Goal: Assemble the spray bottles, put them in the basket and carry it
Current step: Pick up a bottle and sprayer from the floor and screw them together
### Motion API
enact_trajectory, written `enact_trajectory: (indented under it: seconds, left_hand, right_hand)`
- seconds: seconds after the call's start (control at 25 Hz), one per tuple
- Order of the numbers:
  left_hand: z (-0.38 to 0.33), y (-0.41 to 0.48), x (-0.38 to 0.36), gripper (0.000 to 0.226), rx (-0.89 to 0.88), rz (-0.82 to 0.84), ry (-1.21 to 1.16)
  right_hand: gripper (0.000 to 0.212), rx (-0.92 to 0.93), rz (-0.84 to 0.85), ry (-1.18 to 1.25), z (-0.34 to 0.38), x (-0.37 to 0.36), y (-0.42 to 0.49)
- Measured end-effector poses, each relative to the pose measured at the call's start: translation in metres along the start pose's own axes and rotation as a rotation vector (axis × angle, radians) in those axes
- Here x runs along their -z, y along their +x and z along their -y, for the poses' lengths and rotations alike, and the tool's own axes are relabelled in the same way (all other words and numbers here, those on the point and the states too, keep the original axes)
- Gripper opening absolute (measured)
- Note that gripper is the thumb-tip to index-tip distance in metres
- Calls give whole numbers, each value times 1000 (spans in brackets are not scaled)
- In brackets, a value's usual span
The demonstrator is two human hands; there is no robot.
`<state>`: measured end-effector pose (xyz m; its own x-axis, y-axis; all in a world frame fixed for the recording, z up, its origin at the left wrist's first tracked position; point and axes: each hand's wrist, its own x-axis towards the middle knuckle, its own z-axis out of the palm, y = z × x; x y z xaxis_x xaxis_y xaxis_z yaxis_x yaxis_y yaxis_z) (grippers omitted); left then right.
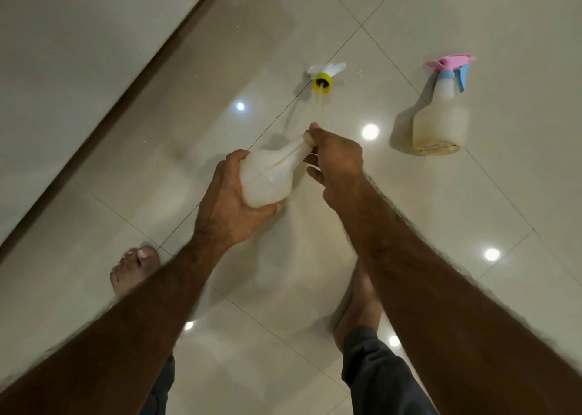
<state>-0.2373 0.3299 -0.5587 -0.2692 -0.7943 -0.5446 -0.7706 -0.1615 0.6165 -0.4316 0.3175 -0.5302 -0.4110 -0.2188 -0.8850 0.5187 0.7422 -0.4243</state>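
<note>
My left hand grips the round body of a translucent white bottle, its neck pointing up and away from me. At the bottle's mouth, the fingertips of my right hand pinch the lower end of a thin dip tube. That tube runs up to a spray head with a yellow collar and a white trigger, which is apart from the bottle. A second bottle, fitted with a pink and blue spray head, lies on the floor at the right. No basket is in view.
Glossy cream floor tiles reflect ceiling lights. A dark skirting strip and wall run diagonally along the left. My bare feet stand below the bottle, the right one partly hidden by my forearm.
</note>
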Motion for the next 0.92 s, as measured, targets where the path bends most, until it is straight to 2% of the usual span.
enact_trajectory:
  seconds: [0.08, 0.16, 0.2, 0.28, 0.36, 0.44, 0.52, 0.6, 0.72, 0.84, 0.92]
  left_hand:
    - [5, 1, 0, 100, 32, 24, 46]
    - [10, 4, -1, 101, 64, 40, 63]
    - [11, 5, -2, 101, 79, 40, 62]
    - [13, 7, -4, 101, 97, 38, 64]
    - [13, 8, -4, 103, 116, 46, 62]
    - [13, 9, -6, 105, 136, 46, 40]
    - [14, 12, -8, 105, 141, 40, 20]
    - [14, 13, -9, 104, 145, 40, 11]
    - [14, 15, -8, 106, 148, 37, 4]
    - [12, 15, -9, 111, 165, 35, -7]
    - [6, 15, -10, 113, 162, 35, -22]
  right_hand:
    - [32, -20, 9, -105, -3, 5, 6]
    - [48, 80, -77, -271, -2, 15, 17]
    - [50, 210, -172, -413, 1, 22, 25]
    - [38, 578, -358, -720, 20, 33, 42]
    - [41, 801, -347, -839, 54, 30, 64]
    - [56, 749, -234, -929, 88, 11, 91]
    - [62, 523, -103, -998, 111, -16, 108]
    - [44, 304, 42, -857, 116, -33, 116]
    - [26, 127, 135, -661, 110, -34, 115]
    - [38, 88, 158, -477, 99, -18, 101]
    - [30, 143, 143, -401, 89, -3, 86]
